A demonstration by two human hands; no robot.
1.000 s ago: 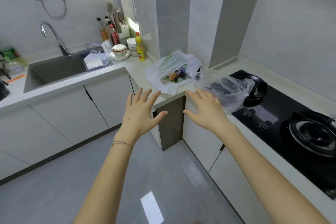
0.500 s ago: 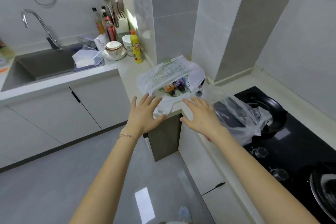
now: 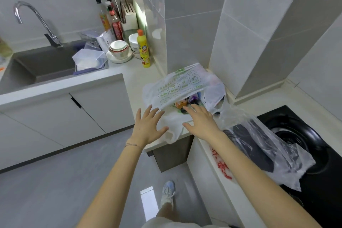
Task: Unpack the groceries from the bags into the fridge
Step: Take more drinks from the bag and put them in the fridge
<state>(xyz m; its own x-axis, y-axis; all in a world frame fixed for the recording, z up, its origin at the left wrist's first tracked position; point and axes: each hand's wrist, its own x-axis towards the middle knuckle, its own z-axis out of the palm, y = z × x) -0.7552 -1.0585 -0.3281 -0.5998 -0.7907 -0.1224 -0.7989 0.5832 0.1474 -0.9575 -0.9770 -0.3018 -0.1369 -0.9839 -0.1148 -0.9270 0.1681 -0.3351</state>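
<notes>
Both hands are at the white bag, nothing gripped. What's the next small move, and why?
Probably pinch the upper flap of the white bag with the left hand and lift, widening the mouth. Both hands are open and empty; the right hand sits just before small items that show only through a narrow gap.

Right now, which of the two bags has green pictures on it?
The white bag in the corner of the counter; the clear bag draped onto the stove shows no green.

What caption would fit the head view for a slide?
Left hand and right hand, both open, at the white bag on the counter; a clear bag lies beside it, partly over the stove.
</notes>
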